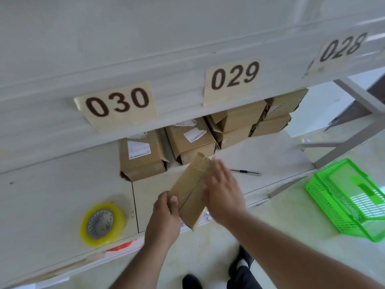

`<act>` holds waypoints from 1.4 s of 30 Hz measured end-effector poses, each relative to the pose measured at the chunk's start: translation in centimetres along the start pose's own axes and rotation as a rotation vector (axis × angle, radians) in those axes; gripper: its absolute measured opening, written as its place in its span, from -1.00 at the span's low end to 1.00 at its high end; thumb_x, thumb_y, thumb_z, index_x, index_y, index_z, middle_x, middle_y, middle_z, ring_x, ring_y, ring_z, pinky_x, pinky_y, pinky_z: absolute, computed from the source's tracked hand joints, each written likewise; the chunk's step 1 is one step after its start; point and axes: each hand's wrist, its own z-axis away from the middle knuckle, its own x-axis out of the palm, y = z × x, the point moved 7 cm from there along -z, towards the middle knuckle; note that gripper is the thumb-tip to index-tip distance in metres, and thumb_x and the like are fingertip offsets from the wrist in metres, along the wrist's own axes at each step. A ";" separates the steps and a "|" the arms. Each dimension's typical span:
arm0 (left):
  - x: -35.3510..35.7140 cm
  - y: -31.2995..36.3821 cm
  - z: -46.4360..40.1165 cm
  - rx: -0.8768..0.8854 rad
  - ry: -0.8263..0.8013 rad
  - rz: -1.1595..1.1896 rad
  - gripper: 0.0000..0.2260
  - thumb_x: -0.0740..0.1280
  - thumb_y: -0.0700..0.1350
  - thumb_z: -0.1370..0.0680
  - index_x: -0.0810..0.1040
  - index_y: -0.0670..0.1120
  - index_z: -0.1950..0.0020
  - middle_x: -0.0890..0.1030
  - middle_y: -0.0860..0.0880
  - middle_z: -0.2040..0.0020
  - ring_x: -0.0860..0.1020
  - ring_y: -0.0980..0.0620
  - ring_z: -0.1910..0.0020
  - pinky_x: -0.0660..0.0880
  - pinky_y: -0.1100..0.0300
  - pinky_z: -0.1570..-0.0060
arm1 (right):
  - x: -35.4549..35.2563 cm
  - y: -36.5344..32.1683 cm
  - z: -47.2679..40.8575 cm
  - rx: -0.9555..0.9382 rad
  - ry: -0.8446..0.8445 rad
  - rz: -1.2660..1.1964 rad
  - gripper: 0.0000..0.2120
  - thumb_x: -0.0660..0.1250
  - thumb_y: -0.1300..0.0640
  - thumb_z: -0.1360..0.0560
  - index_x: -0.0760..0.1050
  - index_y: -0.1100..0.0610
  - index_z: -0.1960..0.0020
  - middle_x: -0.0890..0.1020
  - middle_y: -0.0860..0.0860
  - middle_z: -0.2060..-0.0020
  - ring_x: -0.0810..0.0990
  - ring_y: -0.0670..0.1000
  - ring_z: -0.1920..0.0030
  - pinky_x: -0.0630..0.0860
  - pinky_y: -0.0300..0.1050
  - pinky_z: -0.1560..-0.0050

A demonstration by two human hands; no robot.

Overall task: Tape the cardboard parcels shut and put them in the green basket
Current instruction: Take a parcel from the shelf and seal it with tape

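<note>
Cardboard parcel (190, 189) sits tilted above the shelf edge, just left of the green basket (325, 203). The left hand (164, 217) grips its near corner, while the right hand (220, 192) lies flat with straight fingers along its side, apparently smoothing tape. Further parcels (143, 157) wait behind it on the shelf (62, 184). The basket looks empty, so most work remains.

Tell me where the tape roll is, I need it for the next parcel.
In the head view, the yellow tape roll lies on the white shelf, lower left, left of the left hand gripping the parcel.
</note>
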 end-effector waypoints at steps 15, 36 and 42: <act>0.4 -0.2 -0.3 -0.008 -0.088 0.019 -0.67 0.04 0.17 -0.71 0.32 0.10 -0.42 0.51 -0.02 -0.29 0.56 -0.02 -0.06 0.44 0.07 0.05 | 2.8 -0.2 -1.9 0.093 -0.136 0.133 -0.15 -0.26 -0.41 -0.61 -0.28 0.13 -0.69 -0.29 0.05 -0.66 -0.38 0.03 -0.64 -0.36 0.13 -0.62; 0.1 0.7 0.2 -0.248 -0.061 0.480 -0.76 0.25 -0.17 -0.59 0.63 0.10 -0.12 0.68 -0.11 -0.19 0.65 -0.08 -0.08 0.61 -0.02 -0.10 | -4.7 -4.1 2.4 -0.421 0.417 0.038 -0.63 0.48 0.17 -0.50 0.65 0.14 -0.31 0.67 0.04 -0.30 0.65 0.04 -0.29 0.64 -0.04 -0.21; -3.8 5.0 -0.2 -0.182 0.076 0.447 -0.60 0.13 0.19 -0.66 0.64 0.01 -0.22 0.65 0.03 -0.21 0.60 -0.08 -0.20 0.51 -0.03 -0.27 | -0.7 -8.4 4.6 -0.466 0.290 0.038 -0.64 0.30 0.07 -0.54 0.67 0.08 -0.29 0.66 0.02 -0.33 0.59 0.04 -0.35 0.52 -0.04 -0.34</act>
